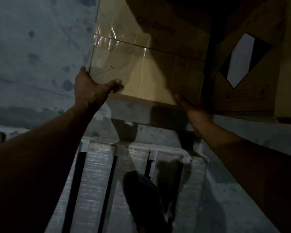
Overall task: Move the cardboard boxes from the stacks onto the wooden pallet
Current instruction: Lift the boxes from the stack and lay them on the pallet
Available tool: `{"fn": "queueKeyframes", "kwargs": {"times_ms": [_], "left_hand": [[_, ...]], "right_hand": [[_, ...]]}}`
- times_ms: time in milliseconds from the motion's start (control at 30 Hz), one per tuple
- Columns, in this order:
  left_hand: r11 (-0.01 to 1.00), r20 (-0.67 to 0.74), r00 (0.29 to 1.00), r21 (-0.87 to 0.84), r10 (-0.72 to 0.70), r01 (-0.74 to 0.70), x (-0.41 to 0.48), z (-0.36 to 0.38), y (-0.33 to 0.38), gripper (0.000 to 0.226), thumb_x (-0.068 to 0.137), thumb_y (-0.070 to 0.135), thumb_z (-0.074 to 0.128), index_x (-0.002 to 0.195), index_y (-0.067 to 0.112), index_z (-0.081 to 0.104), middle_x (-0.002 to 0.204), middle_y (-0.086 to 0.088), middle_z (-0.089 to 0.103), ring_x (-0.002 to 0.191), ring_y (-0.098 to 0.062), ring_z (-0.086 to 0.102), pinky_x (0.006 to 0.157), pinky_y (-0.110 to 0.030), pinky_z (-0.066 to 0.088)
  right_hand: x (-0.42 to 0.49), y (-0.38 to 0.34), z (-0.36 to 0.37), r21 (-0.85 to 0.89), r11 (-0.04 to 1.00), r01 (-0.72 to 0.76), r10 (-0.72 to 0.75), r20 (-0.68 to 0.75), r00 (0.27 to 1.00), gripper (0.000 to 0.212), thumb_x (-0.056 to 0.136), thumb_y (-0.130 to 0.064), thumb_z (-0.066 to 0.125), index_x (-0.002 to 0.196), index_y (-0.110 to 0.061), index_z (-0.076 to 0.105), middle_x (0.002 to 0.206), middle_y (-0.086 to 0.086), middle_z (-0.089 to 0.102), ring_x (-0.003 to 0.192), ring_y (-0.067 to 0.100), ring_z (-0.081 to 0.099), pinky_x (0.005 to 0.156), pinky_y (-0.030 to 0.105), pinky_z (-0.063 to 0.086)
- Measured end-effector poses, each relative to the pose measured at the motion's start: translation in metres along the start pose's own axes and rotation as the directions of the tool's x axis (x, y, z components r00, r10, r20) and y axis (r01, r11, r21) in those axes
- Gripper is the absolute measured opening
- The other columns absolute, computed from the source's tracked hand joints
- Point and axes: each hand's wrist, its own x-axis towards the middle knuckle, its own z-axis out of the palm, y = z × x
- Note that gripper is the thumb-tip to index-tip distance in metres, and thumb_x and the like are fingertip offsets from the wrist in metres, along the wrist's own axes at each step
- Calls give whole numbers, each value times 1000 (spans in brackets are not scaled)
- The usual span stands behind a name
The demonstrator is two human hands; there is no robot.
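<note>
A large taped cardboard box (pixel 151 52) hangs in front of me above the floor, tilted, with faint dark lettering on its face. My left hand (pixel 92 88) grips its lower left corner, thumb on the front face. My right hand (pixel 190 106) presses against the lower right edge from below, fingers partly in shadow. The wooden pallet (pixel 134 175) with pale slats lies on the floor below the box. The light is dim.
A second cardboard box (pixel 247 68) with a black-and-white diamond label stands at the right, close beside the held one. A stained grey wall (pixel 37 47) fills the left. My dark shoe (pixel 141 197) rests on the pallet slats. Concrete floor (pixel 242 207) lies right of the pallet.
</note>
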Motion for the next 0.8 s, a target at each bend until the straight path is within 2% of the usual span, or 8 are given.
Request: {"fn": "queueKeyframes", "kwargs": {"times_ms": [100, 167, 300, 400, 467, 533, 667, 800], "left_hand": [[995, 3, 999, -85, -45, 45, 0, -16, -10, 107, 40, 79, 86, 125, 21, 56, 123, -5, 63, 107, -24, 65, 87, -40, 58], [976, 47, 996, -200, -80, 87, 5, -28, -34, 109, 32, 73, 92, 125, 29, 56, 125, -5, 64, 104, -30, 69, 84, -47, 60], [950, 49, 991, -282, -124, 133, -51, -76, -10, 90, 55, 51, 94, 129, 20, 53, 125, -5, 64, 105, -26, 68, 83, -46, 61], [922, -15, 989, -364, -147, 132, -83, -111, -16, 73, 68, 37, 90, 127, 16, 52, 119, -1, 64, 106, -25, 66, 87, -46, 59], [899, -65, 985, -422, -158, 116, -106, -138, -21, 78, 63, 42, 92, 126, 16, 52, 120, 0, 64, 108, -25, 66, 89, -47, 59], [852, -127, 975, -515, -181, 91, -132, -167, -31, 94, 55, 47, 94, 133, 15, 52, 125, -2, 65, 111, -25, 66, 89, -47, 59], [802, -257, 941, -597, -220, 24, -197, -223, -55, 92, 60, 43, 94, 136, 15, 51, 127, -3, 65, 112, -23, 65, 88, -47, 60], [800, -384, 879, -600, -282, -5, -261, -279, -87, 100, 53, 57, 91, 137, 18, 51, 126, -1, 63, 111, -22, 64, 89, -47, 59]], "right_hand": [[-12, -1, -8, 81, 994, 71, -66, -62, 996, 101, 80, -59, 74, 159, -24, 22, 165, 3, 24, 150, 27, 25, 121, 38, 23], [-25, -9, -12, 130, 986, 101, -91, -79, 993, 106, 72, -63, 78, 158, -26, 29, 161, 2, 33, 147, 27, 33, 120, 40, 28], [-56, -36, -8, 178, 954, 242, -240, -31, 970, 79, 70, -55, 85, 138, -27, 55, 131, -2, 62, 122, 23, 57, 106, 39, 46], [-93, -57, 1, 176, 910, 376, -385, 25, 922, 56, 80, -41, 82, 129, -24, 60, 102, -13, 65, 102, 16, 65, 81, 30, 55], [-119, -70, 6, 155, 866, 475, -489, 69, 870, 53, 83, -34, 81, 131, -22, 60, 104, -11, 66, 100, 11, 66, 74, 24, 54], [-149, -81, 14, 132, 818, 559, -574, 138, 807, 57, 85, -33, 80, 136, -24, 57, 115, -7, 66, 104, 11, 64, 83, 29, 56], [-217, -94, 35, 102, 732, 673, -674, 252, 694, 66, 85, -36, 79, 144, -24, 51, 133, 0, 61, 118, 19, 59, 95, 38, 55], [-292, -99, 64, 115, 669, 734, -715, 371, 593, 63, 85, -36, 78, 142, -25, 53, 128, -3, 64, 111, 14, 62, 84, 27, 54]]}}
